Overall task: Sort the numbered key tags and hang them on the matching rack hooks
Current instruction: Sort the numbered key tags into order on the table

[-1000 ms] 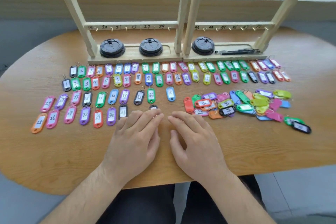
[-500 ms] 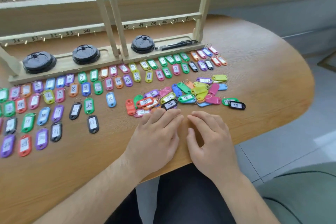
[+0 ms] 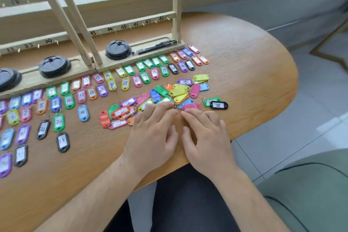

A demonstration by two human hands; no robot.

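Resting released, left hand and right hand by table edge, fingertips meeting tag pile

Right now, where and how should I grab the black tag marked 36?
Probably pinch the black tag 36 across its long edges near its free right end, coming from above with the right hand. It lies flat beside the pile; a green tag crowds its left end.

Bare left hand, bare right hand; forearms uncovered to frame edge; black trousers on lap.
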